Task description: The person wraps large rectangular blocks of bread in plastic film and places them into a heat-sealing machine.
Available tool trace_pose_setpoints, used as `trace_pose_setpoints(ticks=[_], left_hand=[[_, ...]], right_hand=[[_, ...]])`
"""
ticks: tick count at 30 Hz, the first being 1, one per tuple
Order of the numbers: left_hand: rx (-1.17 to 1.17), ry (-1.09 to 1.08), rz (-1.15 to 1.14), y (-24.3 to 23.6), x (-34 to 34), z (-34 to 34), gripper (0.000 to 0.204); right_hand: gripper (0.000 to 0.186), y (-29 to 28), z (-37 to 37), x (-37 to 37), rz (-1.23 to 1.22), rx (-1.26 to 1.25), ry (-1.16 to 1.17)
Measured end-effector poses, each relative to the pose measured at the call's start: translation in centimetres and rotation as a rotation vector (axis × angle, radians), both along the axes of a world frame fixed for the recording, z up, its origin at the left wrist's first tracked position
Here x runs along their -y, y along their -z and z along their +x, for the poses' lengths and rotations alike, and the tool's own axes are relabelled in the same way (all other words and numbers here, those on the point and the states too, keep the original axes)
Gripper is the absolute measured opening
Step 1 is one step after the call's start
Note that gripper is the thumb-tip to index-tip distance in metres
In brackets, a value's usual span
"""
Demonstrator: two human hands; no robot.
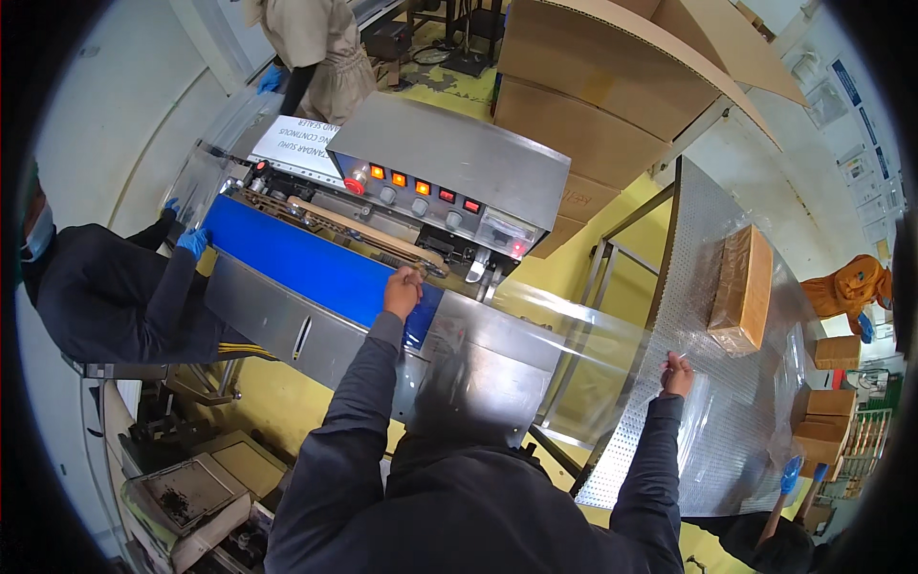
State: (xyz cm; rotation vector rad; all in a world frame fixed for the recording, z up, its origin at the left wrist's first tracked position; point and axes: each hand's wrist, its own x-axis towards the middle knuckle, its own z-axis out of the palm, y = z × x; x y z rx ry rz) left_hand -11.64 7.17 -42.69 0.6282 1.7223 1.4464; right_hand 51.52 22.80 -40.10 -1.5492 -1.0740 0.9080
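Left hand (403,292), mid-frame, looks pinched on the clear plastic bag (564,335) at the blue belt (306,263); your right hand (677,375), lower right, pinches its far end over the perforated table (688,287). Keep it taut and level so the sealer (449,177) feeds straight.

This was a factory packing line. A steel sealing machine (449,172) with blue conveyor belt (296,263) stood among stacked cardboard cartons (593,105).

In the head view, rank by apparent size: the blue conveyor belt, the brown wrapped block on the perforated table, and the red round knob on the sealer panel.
1. Blue conveyor belt, the largest.
2. Brown wrapped block on the perforated metal table.
3. Red round knob on the grey sealer panel, by far the smallest.

Fisheye bending distorts sizes, but not this order.
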Motion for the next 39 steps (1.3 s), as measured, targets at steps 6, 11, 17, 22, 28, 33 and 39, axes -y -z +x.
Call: trace_pose_setpoints(ticks=[6, 11, 17, 22, 28, 33, 39], left_hand=[[0.004, -0.020, -0.061, -1.8, 3.2, -3.2, 0.012], [0.035, 0.115, -0.236, -3.0, 11.2, -5.4, 0.024], [-0.069, -0.059, -0.173, 0.4, 19.2, -9.5, 0.027], [-0.777, -0.279, -0.361, -2.3, 20.7, -8.7, 0.026], [-1.136, -0.439, -0.211, -8.9, 19.2, -1.6, 0.008], [-0.790, 0.092, 0.183, -10.9, 10.5, 11.1, 0.009], [-0.136, 0.942, 0.123, -6.7, 3.3, 30.6, 0.018]], right_hand=[[0.010, 1.6, -5.7, 1.0, -0.151, -0.036, -0.094], [0.010, 1.3, -10.4, 2.2, -0.287, -0.181, -0.153], [0.014, -0.1, -15.0, 2.8, -0.330, -0.183, -0.267], [0.015, -0.2, -18.1, 4.0, -0.288, -0.146, -0.266], [0.019, -6.6, -13.2, 10.9, 0.157, 0.484, -0.033], [0.021, -0.1, -5.1, 21.1, 0.003, 0.682, 0.441], [0.007, 0.1, -4.1, 20.3, 0.224, 0.665, 0.322]])
